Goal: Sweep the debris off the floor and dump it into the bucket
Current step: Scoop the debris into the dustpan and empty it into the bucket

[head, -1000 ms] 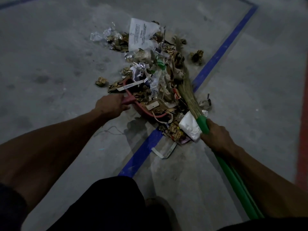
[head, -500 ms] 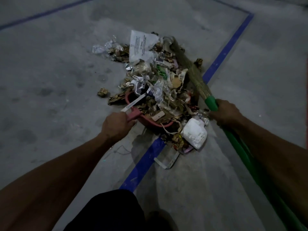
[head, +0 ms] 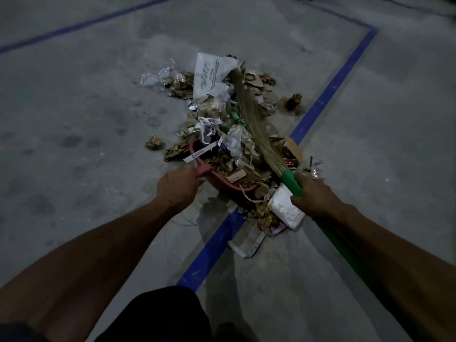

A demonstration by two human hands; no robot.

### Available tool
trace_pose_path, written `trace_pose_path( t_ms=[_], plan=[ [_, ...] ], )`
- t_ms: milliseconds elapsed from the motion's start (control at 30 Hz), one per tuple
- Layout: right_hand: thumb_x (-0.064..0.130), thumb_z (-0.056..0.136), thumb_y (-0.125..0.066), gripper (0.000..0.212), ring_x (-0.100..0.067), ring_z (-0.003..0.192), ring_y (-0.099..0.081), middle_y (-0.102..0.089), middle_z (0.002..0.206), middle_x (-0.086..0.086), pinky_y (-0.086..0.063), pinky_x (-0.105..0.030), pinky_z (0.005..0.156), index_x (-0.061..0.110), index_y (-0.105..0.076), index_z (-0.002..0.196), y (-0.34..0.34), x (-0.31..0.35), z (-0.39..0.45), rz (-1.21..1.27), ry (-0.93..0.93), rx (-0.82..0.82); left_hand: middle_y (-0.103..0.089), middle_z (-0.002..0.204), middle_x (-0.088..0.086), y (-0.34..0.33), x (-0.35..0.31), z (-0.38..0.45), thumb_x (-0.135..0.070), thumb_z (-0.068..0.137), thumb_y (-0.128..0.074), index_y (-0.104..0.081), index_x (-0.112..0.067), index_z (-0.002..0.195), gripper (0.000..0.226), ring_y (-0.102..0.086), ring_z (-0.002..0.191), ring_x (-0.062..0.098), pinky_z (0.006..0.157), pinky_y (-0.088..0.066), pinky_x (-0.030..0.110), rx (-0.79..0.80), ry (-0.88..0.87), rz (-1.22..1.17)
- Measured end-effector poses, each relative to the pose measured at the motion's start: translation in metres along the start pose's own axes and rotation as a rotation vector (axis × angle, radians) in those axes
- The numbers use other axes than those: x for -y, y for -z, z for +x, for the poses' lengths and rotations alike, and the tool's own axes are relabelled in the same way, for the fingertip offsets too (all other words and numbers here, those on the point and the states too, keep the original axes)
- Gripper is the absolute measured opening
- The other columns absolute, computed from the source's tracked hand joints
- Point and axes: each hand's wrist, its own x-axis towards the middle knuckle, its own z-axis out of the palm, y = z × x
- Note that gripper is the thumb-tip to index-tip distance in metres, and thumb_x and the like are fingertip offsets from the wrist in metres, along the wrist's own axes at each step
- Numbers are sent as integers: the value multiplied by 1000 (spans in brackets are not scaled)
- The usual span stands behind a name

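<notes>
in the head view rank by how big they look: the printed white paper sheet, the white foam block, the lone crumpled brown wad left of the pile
1. Printed white paper sheet, though lying farther away.
2. White foam block, nearer the camera and partly hidden by the right hand.
3. Lone crumpled brown wad, clearly smallest.

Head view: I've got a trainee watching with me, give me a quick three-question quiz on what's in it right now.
1. True or false: the left hand grips the handle of the red dustpan.
2. The right hand grips the broom on which part? A) the straw bristles B) the green handle C) a metal hook
3. Fill in: the white printed sheet lies at the ____ end of the debris pile, away from the person.

Key: 1 true; 2 B; 3 far
</notes>
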Motion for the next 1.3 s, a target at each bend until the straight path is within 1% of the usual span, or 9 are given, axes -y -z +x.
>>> trace_pose_path(
  t_ms=[133,233,367,467,600,867,967,1167,1300],
  plan=[
    [25,89,-64,58,-35,110,-59,-56,132,-19,-41,-30,77,13,-43,142,8,-9,-1,5,-48,-10,-59,99,13,5,4,4,-49,95,-49,-52,-10,102,40,-55,80,27,63,-34,32,38,3,20],
    [25,89,-65,57,-33,91,-66,-58,127,-20,-43,-26,69,12,-44,141,18,-9,9,121,-141,-5,-50,87,7,0,4,4,-52,94,-49,-47,-14,93,37,-46,72,20,61,-34,31,75,30,33],
    [19,87,-66,53,-35,106,-59,-57,127,-23,-36,-26,71,4,-48,134,5,8,6,42,-56,39,-44,77,2,-7,3,6,-54,92,-51,-41,-18,85,38,-45,67,18,57,-34,29,94,27,28],
    [21,86,-65,55,-36,108,-58,-57,126,-23,-39,-30,73,5,-45,135,-9,13,-9,41,-19,74,-45,77,2,-9,6,10,-54,93,-49,-42,-19,82,38,-45,67,20,59,-36,30,73,-10,19],
    [48,77,-52,65,-34,103,-55,-57,119,-17,-31,-27,70,11,-48,131,-17,16,-26,75,-6,85,-44,76,2,-14,11,10,-53,93,-50,-43,-19,82,36,-43,67,20,59,-33,29,10,-35,4],
    [49,86,-55,53,-29,90,-55,-55,119,-16,-32,-28,71,16,-47,127,-20,19,-36,139,7,22,-37,62,-4,-14,12,-1,-49,92,-55,-42,-21,73,37,-31,52,12,45,-15,23,-102,-53,-97],
    [35,91,-62,34,-16,73,-40,-56,111,-14,-27,-27,58,17,-48,117,-7,25,-50,181,-1,-8,-39,62,-3,6,7,-14,-46,93,-56,-41,-22,72,35,-31,51,12,46,-14,20,-109,-54,-128],
    [26,89,-64,61,-34,106,-58,-57,127,-17,-35,-28,73,14,-38,142,65,43,-104,233,-58,110,-56,61,17,81,-15,-52,-43,91,-61,-39,-16,71,40,-57,56,35,51,-25,28,-70,-48,-120],
    [20,90,-59,52,-34,98,-63,-62,114,-16,-38,-28,69,15,-41,139,140,64,-153,314,-93,140,-51,58,11,163,-39,-79,-43,89,-63,-39,-17,70,40,-56,53,33,50,-24,27,12,-6,-119]
  ],
)
